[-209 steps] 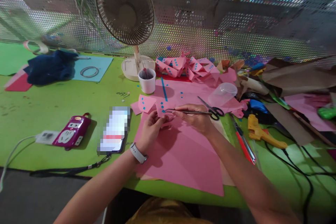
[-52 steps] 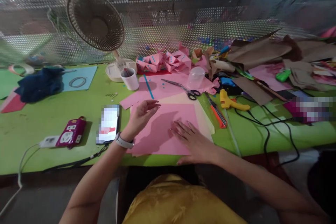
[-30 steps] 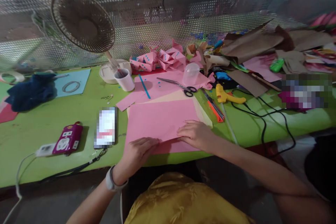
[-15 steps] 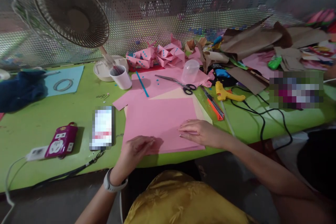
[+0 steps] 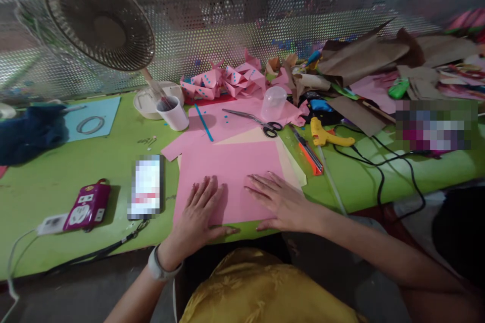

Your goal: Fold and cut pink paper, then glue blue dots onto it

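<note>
A pink paper sheet (image 5: 231, 171) lies in front of me on the green table, over other pale sheets whose edges show at its right. My left hand (image 5: 202, 212) rests flat on its near left part, fingers spread, thumb at the near edge. On the near right part lies my right hand (image 5: 278, 199), also flat with fingers apart. Beyond the sheet are black-handled scissors (image 5: 271, 128), a thin blue strip (image 5: 204, 122) and a clear plastic cup (image 5: 274, 103). An orange utility knife (image 5: 308, 154) and a yellow glue gun (image 5: 328, 136) sit to the right.
A phone (image 5: 146, 186) and a purple power adapter (image 5: 88, 205) lie at left. Behind them stand a fan (image 5: 102, 20) and a white cup (image 5: 174, 116). Folded pink paper pieces (image 5: 227, 81) and brown paper scraps (image 5: 364, 60) line the back. A black cord (image 5: 382, 181) loops at right.
Both hands have opened out and flattened onto the pink sheet. The left fingers, curled before, are now spread; the right thumb has moved out toward the near edge.
</note>
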`<state>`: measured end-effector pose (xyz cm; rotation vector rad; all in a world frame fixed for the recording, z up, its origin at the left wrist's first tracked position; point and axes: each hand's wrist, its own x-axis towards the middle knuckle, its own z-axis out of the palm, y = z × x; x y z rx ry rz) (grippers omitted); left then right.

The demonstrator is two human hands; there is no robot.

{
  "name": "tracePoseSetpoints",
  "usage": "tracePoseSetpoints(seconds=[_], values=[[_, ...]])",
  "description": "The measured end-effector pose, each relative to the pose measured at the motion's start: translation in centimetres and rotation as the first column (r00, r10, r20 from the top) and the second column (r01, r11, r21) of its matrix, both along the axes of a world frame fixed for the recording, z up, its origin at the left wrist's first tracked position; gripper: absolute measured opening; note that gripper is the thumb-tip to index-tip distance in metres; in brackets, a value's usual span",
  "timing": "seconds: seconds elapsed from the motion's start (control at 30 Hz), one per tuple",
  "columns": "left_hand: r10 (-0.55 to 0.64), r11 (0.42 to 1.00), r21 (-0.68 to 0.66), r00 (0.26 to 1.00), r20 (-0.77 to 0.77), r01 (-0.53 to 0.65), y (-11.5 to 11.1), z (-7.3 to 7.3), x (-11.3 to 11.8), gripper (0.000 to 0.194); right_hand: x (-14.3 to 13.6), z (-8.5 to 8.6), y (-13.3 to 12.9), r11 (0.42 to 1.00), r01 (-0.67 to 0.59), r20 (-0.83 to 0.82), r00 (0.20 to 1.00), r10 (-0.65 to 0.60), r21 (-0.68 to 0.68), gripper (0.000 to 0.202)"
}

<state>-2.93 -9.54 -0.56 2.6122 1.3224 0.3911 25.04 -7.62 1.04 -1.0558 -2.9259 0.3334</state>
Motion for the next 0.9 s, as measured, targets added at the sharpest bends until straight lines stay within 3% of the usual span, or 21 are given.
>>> tracePoseSetpoints(seconds=[0.17, 0.47, 0.67, 0.9], values=[[0.049, 0.993, 0.115, 0.983, -0.175, -0.029, 0.4, -1.3, 0.2, 0.085, 0.1, -1.1, 1.6, 0.997, -0.047, 0.020, 0.999, 0.046, 0.067, 0.085], [0.114, 0.988, 0.130, 0.966, -0.232, -0.085, 3.8, -1.0, 0.3, 0.082, -0.8, -1.6, 5.4, 0.988, -0.040, 0.021, 0.999, 0.037, 0.152, 0.066], [0.106, 0.988, 0.131, 0.966, -0.236, -0.077, 3.8, -1.1, -0.1, 0.076, 0.4, -1.4, 4.8, 0.984, -0.075, -0.052, 0.995, 0.084, 0.160, 0.075], [0.100, 0.989, 0.128, 0.977, -0.191, -0.076, 3.6, -1.4, -0.4, 0.050, 1.0, -1.5, 4.8, 0.969, -0.065, -0.171, 0.979, 0.108, 0.237, 0.042]])
